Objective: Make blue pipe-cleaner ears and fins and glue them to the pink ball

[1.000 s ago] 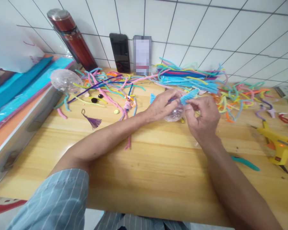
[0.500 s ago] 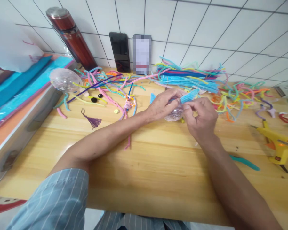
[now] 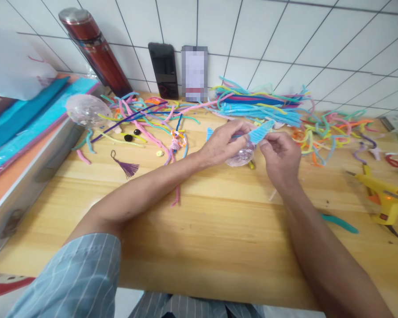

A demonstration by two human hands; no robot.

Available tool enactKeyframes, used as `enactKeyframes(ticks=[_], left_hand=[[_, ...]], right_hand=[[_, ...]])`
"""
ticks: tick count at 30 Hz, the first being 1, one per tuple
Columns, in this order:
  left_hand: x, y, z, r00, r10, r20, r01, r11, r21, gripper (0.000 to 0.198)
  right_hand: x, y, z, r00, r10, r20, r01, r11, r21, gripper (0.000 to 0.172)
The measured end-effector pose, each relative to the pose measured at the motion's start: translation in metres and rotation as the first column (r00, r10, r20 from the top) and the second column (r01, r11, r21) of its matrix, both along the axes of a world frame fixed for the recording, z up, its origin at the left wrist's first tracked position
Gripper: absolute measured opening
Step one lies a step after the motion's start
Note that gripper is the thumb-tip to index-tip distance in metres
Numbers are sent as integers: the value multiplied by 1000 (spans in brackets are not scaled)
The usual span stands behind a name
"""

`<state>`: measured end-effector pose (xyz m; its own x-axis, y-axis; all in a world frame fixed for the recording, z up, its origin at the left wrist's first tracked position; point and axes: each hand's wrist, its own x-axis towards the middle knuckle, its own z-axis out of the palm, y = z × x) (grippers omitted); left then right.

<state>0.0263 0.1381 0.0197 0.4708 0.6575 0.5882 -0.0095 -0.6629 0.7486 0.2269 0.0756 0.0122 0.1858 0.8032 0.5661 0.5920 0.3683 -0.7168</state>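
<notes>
At the middle of the wooden table, my left hand [image 3: 223, 145] is closed over the top of a clear, pinkish plastic ball [image 3: 241, 155]. Blue fuzzy pieces that look like bent pipe cleaners stick out on both sides of these fingers, the larger a wing-like blue pipe-cleaner piece [image 3: 261, 131]. My right hand [image 3: 283, 153] pinches at the lower right edge of that wing with thumb and forefinger. A small yellow bit [image 3: 251, 164] shows beneath the ball. My left fingers hide where the wing meets the ball.
Bundled pipe cleaners [image 3: 262, 112] lie along the tiled wall, with loose ones on both sides. A yellow glue gun [image 3: 384, 194] lies right, near a teal strip [image 3: 341, 223]. Another clear ball [image 3: 88, 110], a purple tassel [image 3: 126, 168], two phones and a red flask [image 3: 94, 51] are left.
My right hand has shifted slightly right and up, from beside the ball to the wing's edge. The wing shows more fully and is tilted more upward. My left hand stays on the ball.
</notes>
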Motion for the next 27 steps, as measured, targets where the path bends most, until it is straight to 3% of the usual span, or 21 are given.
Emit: enactKeyframes(ticks=[6,17,27], left_hand=[[3,-3,-1,1000,24,-3,-25,998,-50,32],[3,-1,-5,999,45,-11,-45,999,-28,31],[2,-3,-3,999,42,-27,-44,998,-48,33]], right_hand=[[-1,-2,3,998,60,10,-60,998,0,6],[2,-2,6,974,33,225,-43,998,42,12],[3,-2,6,966,23,258,-29,999,20,10]])
